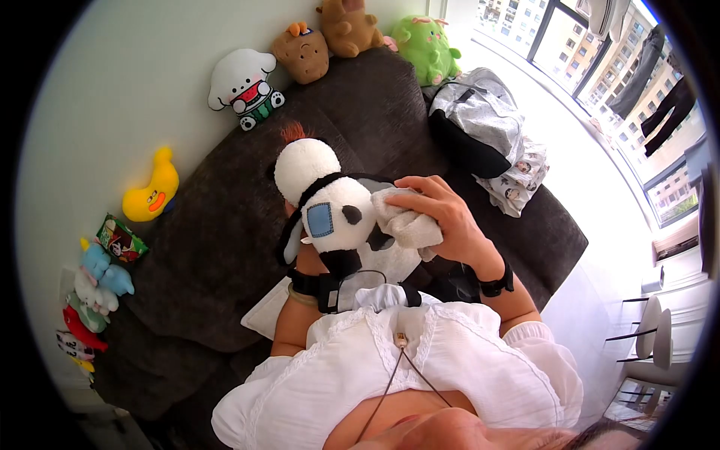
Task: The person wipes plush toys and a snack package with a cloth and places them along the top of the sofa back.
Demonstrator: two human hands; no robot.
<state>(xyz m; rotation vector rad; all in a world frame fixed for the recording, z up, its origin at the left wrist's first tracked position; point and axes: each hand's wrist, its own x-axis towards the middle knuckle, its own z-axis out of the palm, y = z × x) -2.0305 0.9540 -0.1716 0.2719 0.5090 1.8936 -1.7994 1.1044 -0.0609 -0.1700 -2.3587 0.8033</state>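
Note:
A black-and-white plush cow-like toy with a blue stitched patch and a reddish tuft is held in front of my chest. My left hand is closed around it from beneath; most of the fingers are hidden by the plush. My right hand grips a bunched whitish cloth and presses it against the toy's side. Dark straps circle both wrists.
A dark brown sofa lies ahead. Along its back stand a white dog plush, brown plushes and a green plush. A yellow plush is at left. A grey backpack lies at right.

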